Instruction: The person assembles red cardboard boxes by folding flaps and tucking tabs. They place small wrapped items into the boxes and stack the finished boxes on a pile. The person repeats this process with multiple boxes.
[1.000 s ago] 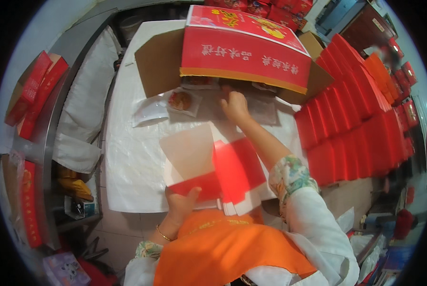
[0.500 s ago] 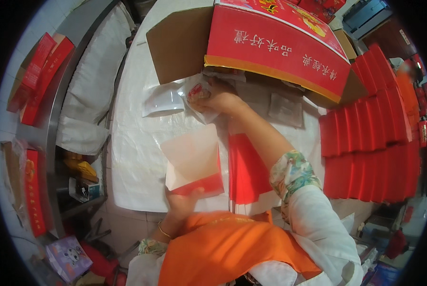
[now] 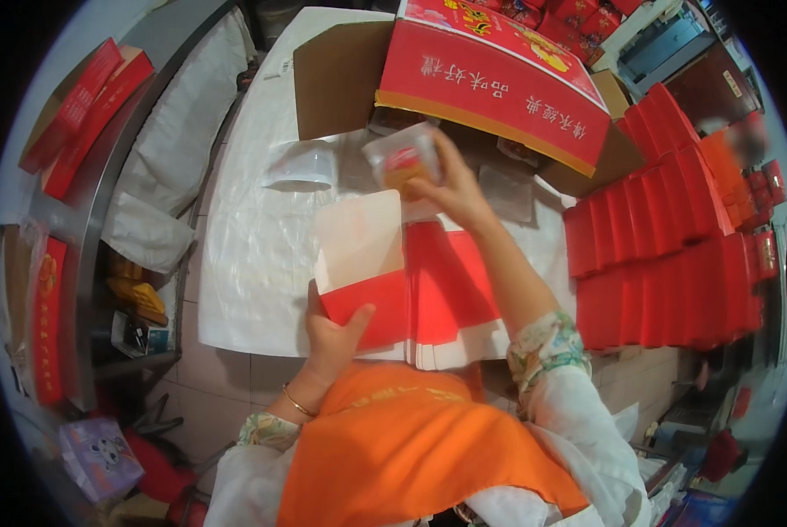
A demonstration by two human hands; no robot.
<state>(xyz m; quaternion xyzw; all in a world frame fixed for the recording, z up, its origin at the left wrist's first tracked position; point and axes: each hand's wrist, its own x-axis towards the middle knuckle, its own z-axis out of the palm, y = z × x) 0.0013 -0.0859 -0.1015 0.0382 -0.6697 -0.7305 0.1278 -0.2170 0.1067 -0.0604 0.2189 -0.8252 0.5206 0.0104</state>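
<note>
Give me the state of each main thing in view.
Small red-and-white paper box: open, pale flap raised, held in left hand
Clear plastic packet with reddish contents: held in right hand
Large red printed cardboard carton: open, brown flaps spread
Red card pieces at right: stacked in overlapping rows

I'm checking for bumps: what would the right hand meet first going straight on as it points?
Probably the large red carton, near its lower edge; depth is unclear, so the right hand might slip beneath.
</note>
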